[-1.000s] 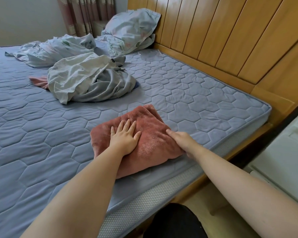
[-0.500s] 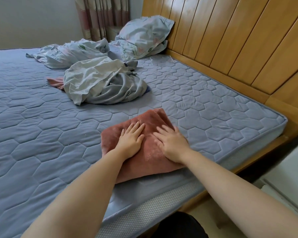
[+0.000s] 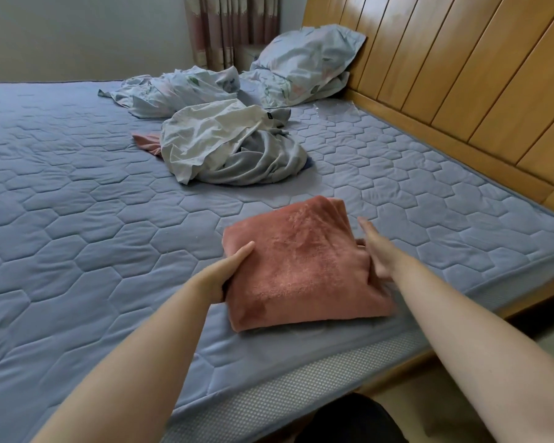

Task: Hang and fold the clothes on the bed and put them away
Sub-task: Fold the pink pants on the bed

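A folded pink towel [image 3: 304, 266] lies near the front edge of the blue quilted mattress [image 3: 77, 219]. My left hand [image 3: 229, 273] grips the towel's left edge, thumb on top and fingers hidden beneath. My right hand [image 3: 376, 251] lies along the towel's right side with straight fingers, the lower ones slipping under it. Farther back sits a crumpled pile of white and grey clothes [image 3: 224, 145], with a pink garment [image 3: 146, 142] poking out from its left side.
Floral bedding [image 3: 179, 91] is bunched behind the pile, and a pillow [image 3: 304, 59] leans on the wooden headboard [image 3: 461, 75] to the right. A curtain [image 3: 234, 27] hangs at the back. The mattress edge runs just below the towel.
Both hands left the top of the towel, where they pressed flat, and moved out to its left and right sides. The towel looks slightly raised at its sides.
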Demonstrator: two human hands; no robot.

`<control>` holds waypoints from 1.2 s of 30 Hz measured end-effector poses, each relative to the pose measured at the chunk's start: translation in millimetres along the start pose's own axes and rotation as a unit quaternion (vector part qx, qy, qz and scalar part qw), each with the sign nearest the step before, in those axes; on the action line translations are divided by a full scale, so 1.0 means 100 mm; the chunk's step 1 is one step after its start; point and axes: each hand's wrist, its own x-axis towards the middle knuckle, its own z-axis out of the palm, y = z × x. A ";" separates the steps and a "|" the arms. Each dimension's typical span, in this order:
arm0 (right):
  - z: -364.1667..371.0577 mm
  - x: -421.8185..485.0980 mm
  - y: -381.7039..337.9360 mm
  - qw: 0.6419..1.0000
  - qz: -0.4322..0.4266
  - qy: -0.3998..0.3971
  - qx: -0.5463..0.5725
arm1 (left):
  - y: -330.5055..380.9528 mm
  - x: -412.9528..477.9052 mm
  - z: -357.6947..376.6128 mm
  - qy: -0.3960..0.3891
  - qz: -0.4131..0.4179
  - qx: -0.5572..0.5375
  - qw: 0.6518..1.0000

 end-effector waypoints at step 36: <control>-1.39 -3.66 -2.84 0.961 0.043 0.223 0.157 | 3.34 -3.11 2.26 -0.209 0.067 0.128 0.967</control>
